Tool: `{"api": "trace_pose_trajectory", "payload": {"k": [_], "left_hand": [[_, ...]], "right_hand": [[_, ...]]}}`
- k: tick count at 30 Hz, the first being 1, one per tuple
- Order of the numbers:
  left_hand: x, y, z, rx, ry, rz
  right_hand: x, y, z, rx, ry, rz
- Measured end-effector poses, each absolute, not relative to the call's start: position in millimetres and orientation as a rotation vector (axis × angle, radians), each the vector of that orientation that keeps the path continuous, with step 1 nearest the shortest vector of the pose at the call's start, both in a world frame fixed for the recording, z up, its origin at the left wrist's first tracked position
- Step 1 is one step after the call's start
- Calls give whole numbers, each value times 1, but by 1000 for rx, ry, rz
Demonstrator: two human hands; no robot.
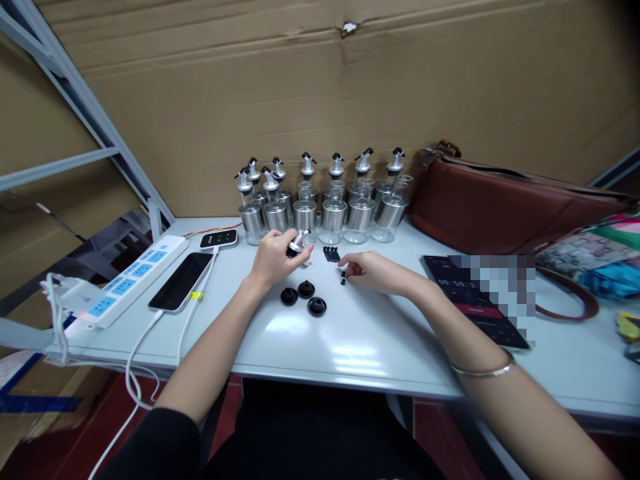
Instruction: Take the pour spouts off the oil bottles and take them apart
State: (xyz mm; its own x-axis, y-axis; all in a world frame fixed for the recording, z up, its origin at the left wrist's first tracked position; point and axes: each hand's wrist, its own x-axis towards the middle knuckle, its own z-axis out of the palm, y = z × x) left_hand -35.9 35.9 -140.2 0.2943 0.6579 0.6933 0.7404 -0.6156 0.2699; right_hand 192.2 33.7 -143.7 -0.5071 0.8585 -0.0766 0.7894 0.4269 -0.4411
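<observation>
so the left hand (274,257) has its grip closed on a silver pourer spout (299,244) over the tabletop (280,347), right hand (377,272) has fingertips at a small black piece (343,274) (can't tell if it's pinched)

A silver-and-black pourer spout (299,243) was held tilted rightward, while a small black part (343,277) was handled near a row of slim black pieces (331,254).
</observation>
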Motion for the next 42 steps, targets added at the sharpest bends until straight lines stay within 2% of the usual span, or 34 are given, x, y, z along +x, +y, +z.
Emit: {"api": "trace_pose_trajectory", "payload": {"k": [7, 31, 42], "left_hand": [[-36, 37, -141, -2429, -1294, -1240], [-36, 38, -142, -2412, -1247, -1250], [-36, 37, -143, -2410, -1242, -1236]], "right_hand": [[194, 35, -139, -1486, -2482, 534], [188, 28, -138, -1345, -2555, 771], [187, 30, -144, -1307, -2528, 706]]}}
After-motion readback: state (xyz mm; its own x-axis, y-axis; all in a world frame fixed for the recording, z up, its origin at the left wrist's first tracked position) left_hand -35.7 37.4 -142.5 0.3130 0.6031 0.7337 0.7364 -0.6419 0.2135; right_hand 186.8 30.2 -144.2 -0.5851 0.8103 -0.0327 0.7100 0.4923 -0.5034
